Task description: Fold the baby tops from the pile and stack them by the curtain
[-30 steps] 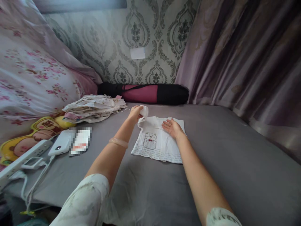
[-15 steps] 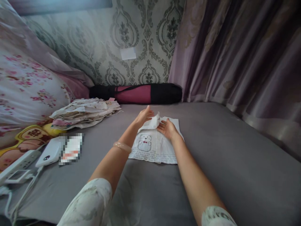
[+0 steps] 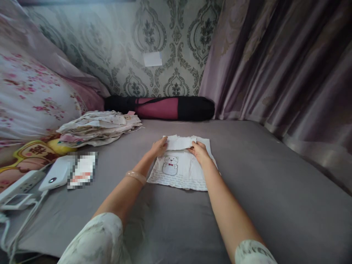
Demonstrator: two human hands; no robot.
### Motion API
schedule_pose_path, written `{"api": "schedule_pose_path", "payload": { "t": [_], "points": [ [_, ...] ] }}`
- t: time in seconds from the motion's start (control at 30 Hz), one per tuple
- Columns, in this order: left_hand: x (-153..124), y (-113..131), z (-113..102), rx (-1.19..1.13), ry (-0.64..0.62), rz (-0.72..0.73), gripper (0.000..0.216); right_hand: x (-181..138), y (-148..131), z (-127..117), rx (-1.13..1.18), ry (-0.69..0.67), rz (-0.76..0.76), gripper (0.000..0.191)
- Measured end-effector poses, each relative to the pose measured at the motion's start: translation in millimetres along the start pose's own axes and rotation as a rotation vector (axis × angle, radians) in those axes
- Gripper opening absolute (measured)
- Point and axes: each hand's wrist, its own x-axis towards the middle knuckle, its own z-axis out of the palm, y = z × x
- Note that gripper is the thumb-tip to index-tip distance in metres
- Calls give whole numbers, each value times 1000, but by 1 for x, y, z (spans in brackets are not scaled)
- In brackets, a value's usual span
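A small white shirt (image 3: 183, 176) lies on the grey bed, printed with a bear wearing a red bow and rows of lettering along the near edge. Its far part is folded over into a flat white strip, perhaps a sleeve. My left hand (image 3: 159, 147) is closed at the strip's left end, its fingertips partly hidden by the cloth. At the right end, my right hand (image 3: 199, 151) pinches the same strip between thumb and fingers. A pale bangle (image 3: 136, 177) circles my left wrist.
A pile of light clothes (image 3: 100, 126) lies at the left, beside a floral cloth (image 3: 41, 91). Nearer are a white power bank (image 3: 57, 174), a power strip (image 3: 20, 187), cables and a blurred packet (image 3: 82, 170). A black and maroon bag (image 3: 159, 108) lies along the wall.
Both hands have lowered and closed on the shirt's far part. The loose, bunched cloth between them is now a flat strip, and my left hand has shifted left and nearer.
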Motion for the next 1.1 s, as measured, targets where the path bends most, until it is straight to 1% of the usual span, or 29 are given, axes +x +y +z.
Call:
{"api": "schedule_pose_path", "payload": {
  "t": [0.07, 0.13, 0.2, 0.23, 0.3, 0.37, 0.5, 0.63, 0.73, 0.77, 0.8, 0.87, 0.9, 0.97, 1.03, 1.1],
  "points": [
    [-5, 0, 4, 51, -23, 26, 50, 1, 1, -4, -291, 87, -105, 15],
    [-9, -1, 6, 61, -34, 44, 50, 0, 0, -9, -642, 169, -208, 23],
    [-11, -3, 8, 94, -48, 64, 51, -3, -3, -12, -936, 231, -270, 28],
    [-11, -4, 8, 115, -54, 71, 51, -6, -4, -13, -1039, 253, -280, 31],
    [-12, -6, 9, 153, -65, 79, 53, -13, -5, -12, -1166, 276, -276, 34],
    [-11, -7, 10, 175, -77, 73, 54, -19, -5, -11, -1240, 290, -289, 34],
    [-10, -7, 8, 197, -119, 50, 56, -25, -3, -12, -1298, 312, -329, 28],
    [-7, -6, 4, 185, -148, 53, 55, -22, -7, -15, -1238, 250, -278, 27],
    [-7, 1, -1, 183, -90, 68, 54, -20, -15, -14, -1139, 204, -233, 28],
    [-7, 6, -2, 186, -58, 79, 53, -20, -17, -12, -1110, 201, -243, 30],
    [-8, 12, -3, 190, -29, 97, 52, -20, -18, -10, -1098, 195, -277, 32],
    [-10, 26, -3, 198, 1, 152, 51, -20, -16, -3, -1154, 135, -414, 36],
    [-10, 34, -2, 203, 1, 188, 50, -20, -14, 0, -1219, 75, -498, 39],
    [-10, 48, 1, 216, -10, 246, 49, -18, -9, 7, -1382, -90, -629, 46],
    [-9, 58, 6, 234, -26, 277, 49, -15, -3, 10, -1521, -216, -683, 51],
    [-6, 64, 11, 253, -28, 282, 50, -10, 1, 11, -1594, -273, -701, 53]
  ]
}}
